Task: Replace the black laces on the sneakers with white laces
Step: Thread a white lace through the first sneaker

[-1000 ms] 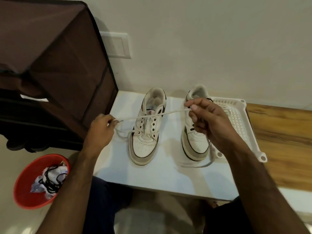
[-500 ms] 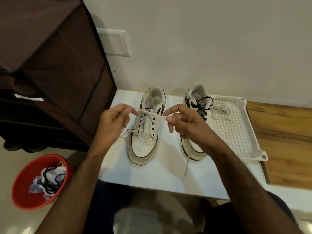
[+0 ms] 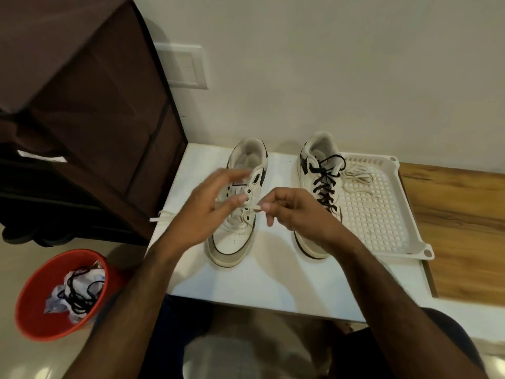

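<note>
Two white sneakers stand side by side on a white table (image 3: 273, 277). The left sneaker (image 3: 235, 242) carries a white lace (image 3: 252, 208) threaded through its lower eyelets. My right hand (image 3: 297, 212) pinches that lace's end beside the eyelets. My left hand (image 3: 207, 206) hovers over the same shoe, blurred, its fingers spread and holding nothing. The lace's other end (image 3: 161, 216) lies loose at the table's left edge. The right sneaker (image 3: 319, 187) still wears its black lace (image 3: 325, 181).
A white perforated tray (image 3: 382, 222) at the right holds another white lace (image 3: 358, 173). A red bin (image 3: 35, 305) on the floor at the left holds a black lace (image 3: 79, 294) and crumpled paper. A brown fabric cabinet (image 3: 90, 99) stands at the left. Wooden surface (image 3: 459, 228) at the right.
My hands have come together over the left sneaker. My left hand has let go of the lace and opened. My right hand slid along the lace to its end near the eyelets.
</note>
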`<action>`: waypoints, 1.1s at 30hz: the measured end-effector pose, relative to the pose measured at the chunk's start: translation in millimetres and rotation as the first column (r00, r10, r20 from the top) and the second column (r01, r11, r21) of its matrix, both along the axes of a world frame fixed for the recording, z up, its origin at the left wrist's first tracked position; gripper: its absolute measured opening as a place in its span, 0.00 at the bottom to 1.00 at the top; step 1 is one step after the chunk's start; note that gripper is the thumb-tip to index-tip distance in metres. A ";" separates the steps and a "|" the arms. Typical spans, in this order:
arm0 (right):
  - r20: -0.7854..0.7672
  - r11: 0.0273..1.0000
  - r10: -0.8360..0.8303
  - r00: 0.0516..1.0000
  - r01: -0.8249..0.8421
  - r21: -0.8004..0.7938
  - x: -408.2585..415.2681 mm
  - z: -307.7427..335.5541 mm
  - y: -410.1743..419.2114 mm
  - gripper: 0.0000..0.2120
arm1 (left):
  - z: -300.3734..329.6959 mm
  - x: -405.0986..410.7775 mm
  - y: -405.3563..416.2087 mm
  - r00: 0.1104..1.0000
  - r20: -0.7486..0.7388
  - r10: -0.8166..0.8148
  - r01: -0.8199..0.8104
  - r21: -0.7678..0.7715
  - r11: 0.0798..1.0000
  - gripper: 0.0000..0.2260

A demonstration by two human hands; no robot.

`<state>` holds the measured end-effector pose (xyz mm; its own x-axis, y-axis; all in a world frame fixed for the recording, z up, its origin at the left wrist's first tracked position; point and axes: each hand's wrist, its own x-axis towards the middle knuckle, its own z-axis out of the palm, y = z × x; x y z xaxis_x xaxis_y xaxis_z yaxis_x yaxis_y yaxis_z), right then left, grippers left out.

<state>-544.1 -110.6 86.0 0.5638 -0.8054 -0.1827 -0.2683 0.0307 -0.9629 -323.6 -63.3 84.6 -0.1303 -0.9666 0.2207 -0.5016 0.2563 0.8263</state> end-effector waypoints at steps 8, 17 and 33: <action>-0.030 0.998 -0.056 0.998 0.055 -0.032 -8.8 -1.8 -5.6 0.05 | -7.6 13.6 -4.6 0.967 -0.134 0.216 -0.199 0.134 0.971 0.08; -0.049 0.999 -0.044 0.998 0.045 0.019 -0.5 -6.4 -2.1 0.07 | -19.1 16.8 -6.7 0.977 0.151 0.153 -0.141 -0.091 0.986 0.17; -0.116 0.955 -0.285 0.952 0.272 -0.116 14.1 -18.9 -4.6 0.04 | -21.7 30.2 -9.2 0.932 0.066 0.357 -0.362 0.078 0.929 0.03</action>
